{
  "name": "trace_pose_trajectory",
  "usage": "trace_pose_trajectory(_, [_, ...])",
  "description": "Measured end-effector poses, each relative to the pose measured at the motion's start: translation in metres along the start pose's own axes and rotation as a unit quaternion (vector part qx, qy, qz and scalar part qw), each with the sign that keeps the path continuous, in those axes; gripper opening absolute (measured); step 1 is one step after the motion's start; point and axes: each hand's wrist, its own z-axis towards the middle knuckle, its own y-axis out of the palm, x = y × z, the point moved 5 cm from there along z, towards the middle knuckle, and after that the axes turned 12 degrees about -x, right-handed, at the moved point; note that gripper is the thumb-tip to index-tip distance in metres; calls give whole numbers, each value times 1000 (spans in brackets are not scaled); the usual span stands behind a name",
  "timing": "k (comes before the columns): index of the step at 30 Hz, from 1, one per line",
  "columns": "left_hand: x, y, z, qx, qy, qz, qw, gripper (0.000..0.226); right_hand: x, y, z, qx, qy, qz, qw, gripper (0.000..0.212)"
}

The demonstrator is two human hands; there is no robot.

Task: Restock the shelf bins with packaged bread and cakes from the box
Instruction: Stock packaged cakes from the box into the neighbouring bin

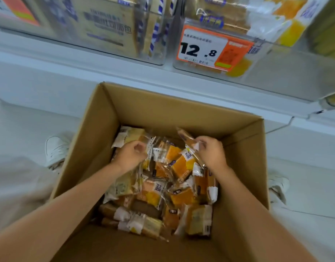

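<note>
An open cardboard box (pixel 159 110) stands on the floor below the shelf, holding several clear-wrapped cakes and bread slices, orange and pale yellow (pixel 179 195). Both my hands are inside it. My left hand (pixel 131 155) curls over a pale bread packet (pixel 128 136) at the pile's far left and grips its wrapper. My right hand (pixel 212 153) pinches a brown cake packet (pixel 188 140) that is tilted up above the pile. Above, clear shelf bins hold packaged bread (pixel 106 29) on the left and orange cake packets (pixel 287 21) on the right.
A price tag reading 12.8 (pixel 210 48) hangs on the front of the right bin. The white shelf ledge (pixel 68 59) runs across above the box. My white shoes (pixel 56 148) stand on the pale floor either side of the box.
</note>
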Motion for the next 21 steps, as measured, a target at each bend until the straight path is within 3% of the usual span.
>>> trace_pose_trajectory(3, [23, 3, 3, -69, 20, -49, 996, 84, -45, -15, -10, -107, -72, 134, 983, 28])
trace_pose_trajectory(5, [36, 6, 1, -118, 14, -93, 989, 73, -61, -16, -15, -181, -85, 209, 957, 23])
trace_pose_trajectory(7, [43, 7, -7, -128, -2, -129, 983, 44, -61, -14, -15, -204, -71, 266, 939, 18])
trace_pose_trajectory(9, [43, 9, -13, -140, -26, -158, 977, 30, -53, -8, -13, -206, -40, 298, 931, 26])
trace_pose_trajectory(12, [34, 15, -22, -223, -70, -212, 949, 30, -40, 6, -11, -202, -14, 332, 921, 20])
trace_pose_trajectory(14, [24, 9, -21, -183, -79, -243, 949, 31, -27, 16, -9, -193, 8, 374, 907, 17])
trace_pose_trajectory(17, [2, -10, -19, -59, -73, -277, 956, 33, 6, 32, 0, -140, 37, 266, 953, 21])
trace_pose_trajectory(19, [-14, -19, -19, -11, -73, -304, 950, 34, 17, 54, 4, -170, 25, 149, 974, 24])
trace_pose_trajectory(21, [-23, -19, -20, 10, -76, -317, 945, 34, 21, 78, 7, -230, 2, 56, 971, 36])
